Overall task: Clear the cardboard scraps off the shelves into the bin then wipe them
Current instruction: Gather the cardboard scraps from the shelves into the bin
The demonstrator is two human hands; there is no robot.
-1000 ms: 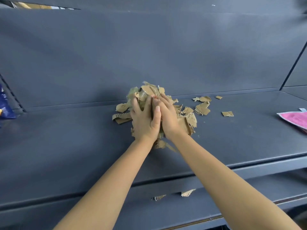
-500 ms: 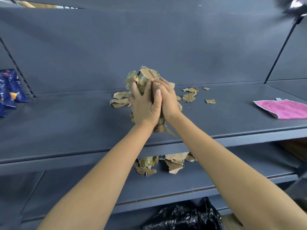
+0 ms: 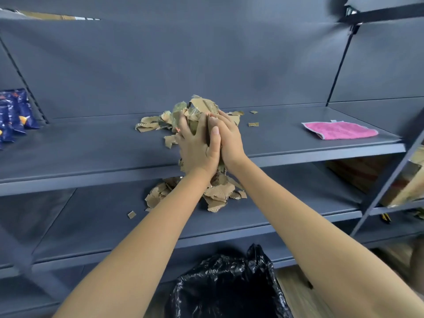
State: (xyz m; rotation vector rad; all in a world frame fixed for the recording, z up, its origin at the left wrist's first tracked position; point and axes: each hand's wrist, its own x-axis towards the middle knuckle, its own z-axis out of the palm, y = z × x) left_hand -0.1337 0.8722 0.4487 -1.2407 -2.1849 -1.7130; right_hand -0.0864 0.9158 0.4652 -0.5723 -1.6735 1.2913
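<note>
Cardboard scraps (image 3: 202, 109): one bundle is pressed between my two palms, raised just above the front part of the upper shelf (image 3: 298, 152). My left hand (image 3: 197, 145) and right hand (image 3: 227, 136) face each other, fingers together and closed round the bundle; pieces poke out above my fingertips and below my wrists. I judge the two-handed squeeze necessary because the bits are small, loose and torn, and one hand would shed them.

Relative to the upper shelf: a loose remainder (image 3: 149, 125) lies on it, behind and left of my hands, and two small pieces (image 3: 253, 124) lie to the right of them. A pink cloth (image 3: 339, 130) lies flat at the shelf's right end, apparently kept apart from the debris for the wiping step. Blue packets (image 3: 16, 113) stand at its far left.

Below the upper shelf, a second pile (image 3: 215, 196) rests on the lower shelf (image 3: 91, 226), not yet collected. Lower again, directly beneath my forearms, the bin with its black liner (image 3: 224, 283) stands open, placed so a short drop from either shelf reaches it.

Writing: faint print shows on a scrap at my left wrist; I cannot read it. The packets' markings are blurred.
</note>
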